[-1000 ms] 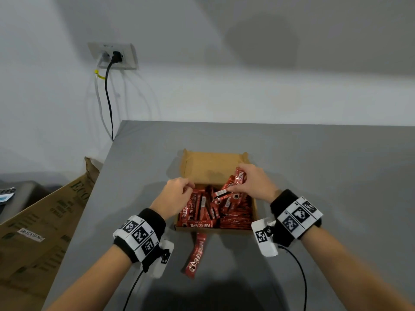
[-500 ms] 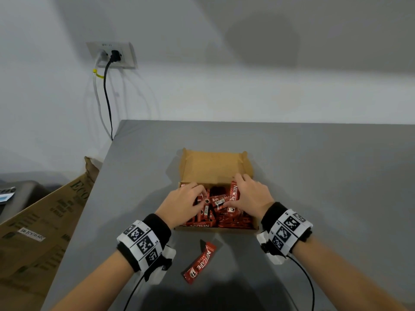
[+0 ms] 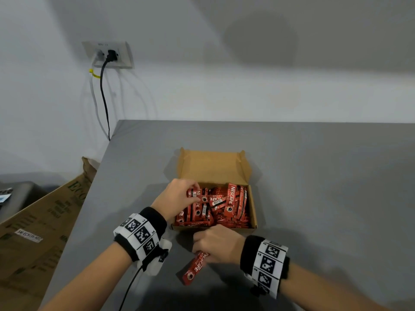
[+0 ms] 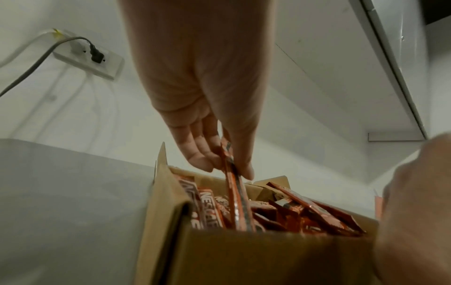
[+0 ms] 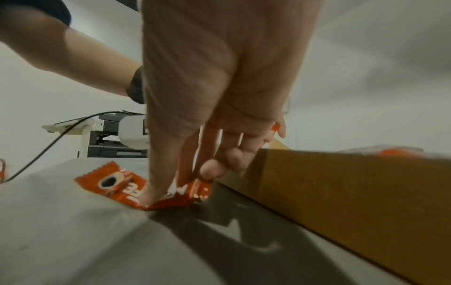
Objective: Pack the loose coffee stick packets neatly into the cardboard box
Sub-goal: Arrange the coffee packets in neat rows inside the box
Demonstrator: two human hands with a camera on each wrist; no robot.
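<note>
Pinched between thumb and fingertips of the right hand (image 3: 219, 243) is one end of a loose red packet (image 3: 195, 267) lying on the grey table (image 3: 325, 187) just in front of the cardboard box (image 3: 253, 212). In the right wrist view the thumb presses down on the packet's middle while a curled finger (image 5: 212, 170) lifts the crimped end, so that end is bent up off the table and the far end, with its printed coffee cup, lies flat.

Over the box's left side, the left hand (image 3: 177, 197) pinches a second packet, the held packet (image 4: 235, 194), edge-on between thumb and fingers. This one stands nearly upright, its lower end down among the others in the box.

Inside the box lies a crowded layer of red coffee stick packets (image 3: 224, 205). Those along the left and near walls lie roughly parallel; those in the middle are tilted and crossing one another, and a few at the right stand on edge against the wall. The box's lid flap (image 3: 212, 167) stands open at the far side, its brown inner face bare.

Beyond the table's left edge leans a large printed carton (image 3: 40, 225). On the white wall behind, a black plug and cable (image 3: 105, 90) hang from a wall socket (image 3: 109, 55).
</note>
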